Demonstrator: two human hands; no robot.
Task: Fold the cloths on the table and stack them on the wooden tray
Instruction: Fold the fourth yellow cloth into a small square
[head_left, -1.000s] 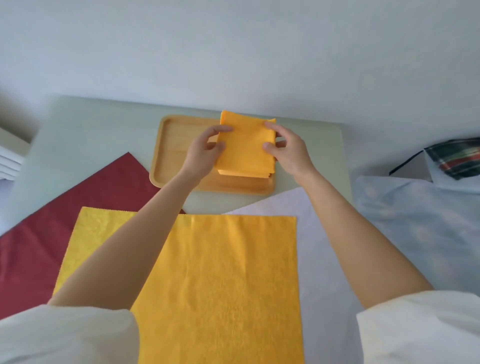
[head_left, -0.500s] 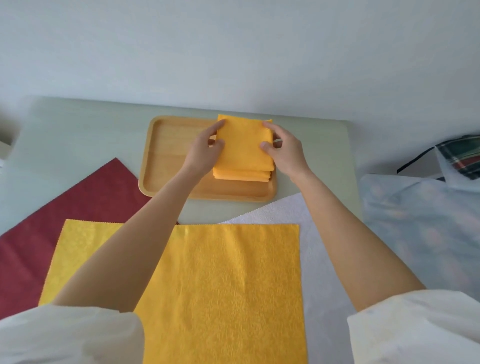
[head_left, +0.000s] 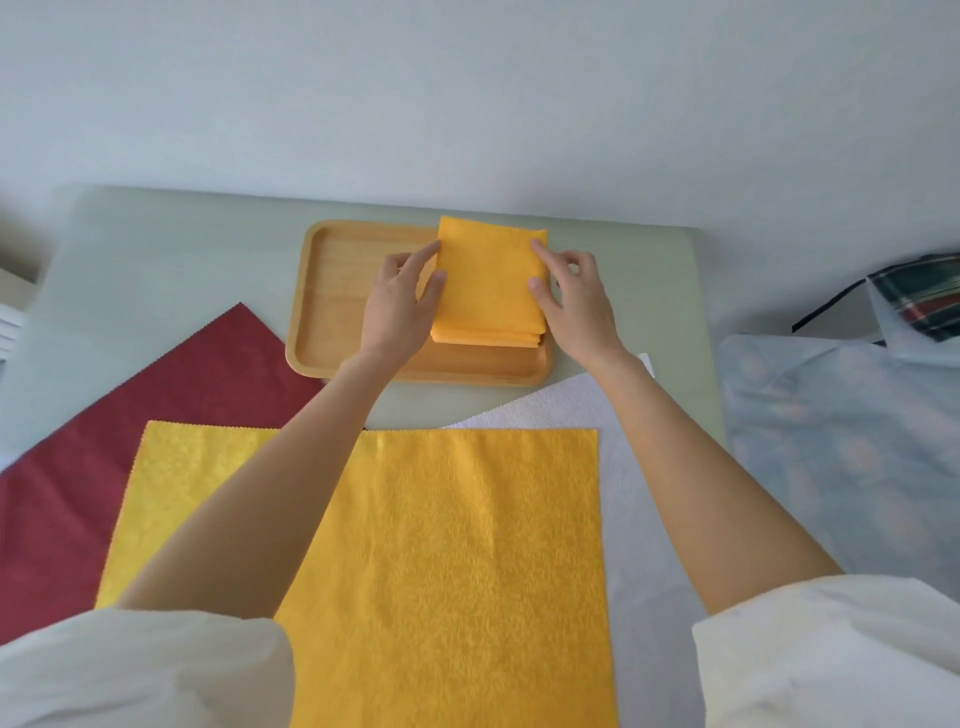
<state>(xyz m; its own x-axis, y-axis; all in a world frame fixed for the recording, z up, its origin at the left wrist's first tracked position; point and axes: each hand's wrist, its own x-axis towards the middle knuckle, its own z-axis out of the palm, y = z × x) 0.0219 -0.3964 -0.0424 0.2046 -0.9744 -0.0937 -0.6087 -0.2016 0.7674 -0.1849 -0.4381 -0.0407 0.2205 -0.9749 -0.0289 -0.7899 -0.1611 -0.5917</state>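
A folded orange cloth (head_left: 488, 286) lies flat on the right half of the wooden tray (head_left: 337, 312), several layers showing at its near edge. My left hand (head_left: 397, 306) rests against its left edge and my right hand (head_left: 576, 301) against its right edge, fingers spread, only the tips touching the cloth. In front of the tray a large orange cloth (head_left: 467, 545) lies unfolded. It overlaps a yellow cloth (head_left: 176, 478) on the left and a white cloth (head_left: 571, 405) on the right. A dark red cloth (head_left: 156, 395) lies at the far left.
The pale green table (head_left: 156, 260) stands against a white wall. The tray's left half is bare wood. To the right of the table lies a pale blue patterned fabric (head_left: 841, 441), and beyond it a plaid item (head_left: 919, 291).
The folded orange cloth has come down from a tilted hold to lie flat on the tray. My fingers have loosened from a grip to a light touch on its edges.
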